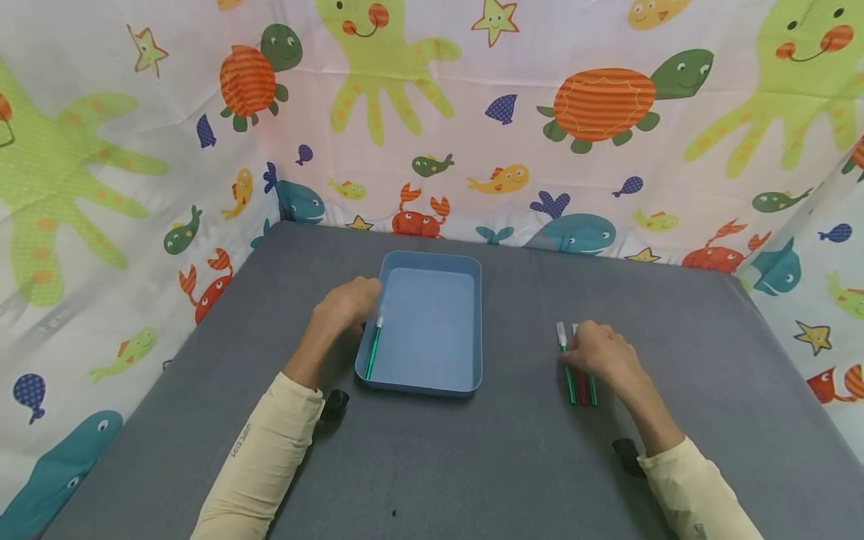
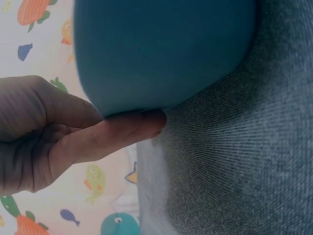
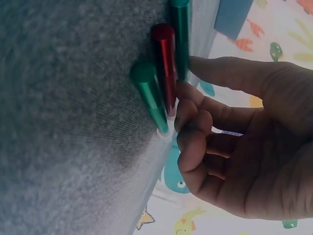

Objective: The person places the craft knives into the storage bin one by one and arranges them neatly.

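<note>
A blue rectangular tray lies on the grey cloth, and one green marker rests along its left inner side. My left hand grips the tray's left wall; in the left wrist view its fingers press against the tray's outside. To the right, two green markers and a red marker lie side by side, pale caps pointing away. The thumb and forefinger of my right hand pinch the leftmost green marker. Beside it are the red one and the other green marker.
Grey cloth covers the table. A curtain printed with sea animals stands along the back and both sides. Dark wrist devices sit at both sleeve cuffs.
</note>
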A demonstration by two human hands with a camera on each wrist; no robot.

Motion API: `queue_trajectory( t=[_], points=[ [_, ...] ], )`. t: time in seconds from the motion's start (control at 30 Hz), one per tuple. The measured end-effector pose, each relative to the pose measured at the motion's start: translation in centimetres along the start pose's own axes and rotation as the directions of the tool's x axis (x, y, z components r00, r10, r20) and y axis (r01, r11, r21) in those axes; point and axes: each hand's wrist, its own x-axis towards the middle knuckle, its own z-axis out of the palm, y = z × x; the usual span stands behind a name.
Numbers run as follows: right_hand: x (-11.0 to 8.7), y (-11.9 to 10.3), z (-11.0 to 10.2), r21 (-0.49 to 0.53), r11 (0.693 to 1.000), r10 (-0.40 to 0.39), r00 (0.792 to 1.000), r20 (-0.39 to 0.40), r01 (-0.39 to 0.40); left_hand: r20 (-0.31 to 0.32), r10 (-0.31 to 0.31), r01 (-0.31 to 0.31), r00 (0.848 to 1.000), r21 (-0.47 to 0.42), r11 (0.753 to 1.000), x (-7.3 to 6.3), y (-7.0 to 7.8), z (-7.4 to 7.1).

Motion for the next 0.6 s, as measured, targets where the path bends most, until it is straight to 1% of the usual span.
queue_trajectory(
  t=[0.2,0.4,0.6],
  points=[
    [0.23,-0.13,0.23,-0.009,1.0,0.011,1.0,-0.007,-0.011,0.006,-0.009,0.009,1.0,0.008,1.0,0.08,0.02,-0.05],
    [0.33,-0.24,0.47,-0.018,1.0,0.015,1.0,-0.006,-0.015,-0.005,-0.005,0.005,1.0,0.005,1.0,-0.01,0.05,-0.02],
    [0.43,-0.32,0.56,-0.018,1.0,0.005,1.0,-0.013,-0.005,-0.003,-0.005,0.005,1.0,0.011,1.0,0.03,0.01,0.03]
  ],
)
